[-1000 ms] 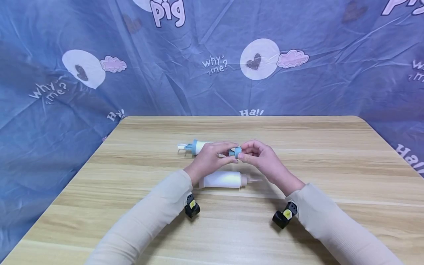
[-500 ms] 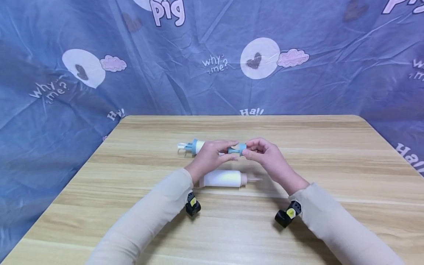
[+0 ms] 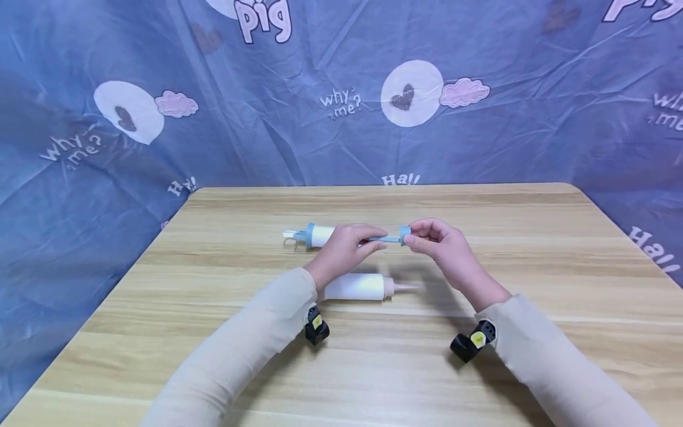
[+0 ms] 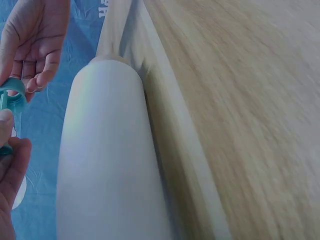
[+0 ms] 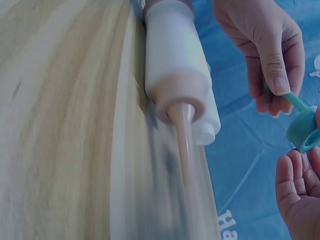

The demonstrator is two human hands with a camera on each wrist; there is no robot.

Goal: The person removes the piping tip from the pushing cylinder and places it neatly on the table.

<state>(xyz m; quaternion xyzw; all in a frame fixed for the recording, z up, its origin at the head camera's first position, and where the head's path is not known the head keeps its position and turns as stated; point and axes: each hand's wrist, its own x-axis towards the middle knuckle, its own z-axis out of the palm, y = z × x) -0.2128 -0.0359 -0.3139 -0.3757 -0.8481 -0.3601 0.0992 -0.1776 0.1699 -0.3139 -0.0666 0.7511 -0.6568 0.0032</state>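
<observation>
blue cap (image 3: 404,235) moved rightward, pinched by right hand (image 3: 447,246).

beyond the beige-tipped bottle (image 3: 356,287), left hand (image 3: 348,245) and right hand (image 3: 444,244) pinch a thin-stemmed blue piece (image 3: 404,235); a blue-collared bottle (image 3: 322,235) lies there.

I look onto a pale wood-grain table (image 3: 384,373) with rounded far corners. Two white bottles lie on their sides there, near each other. The farther bottle (image 3: 322,236), blue-collared, points left, its other end hidden from me; the nearer bottle (image 3: 356,287), with a beige collar (image 3: 389,287), points its thin nozzle (image 3: 407,287) right.
</observation>
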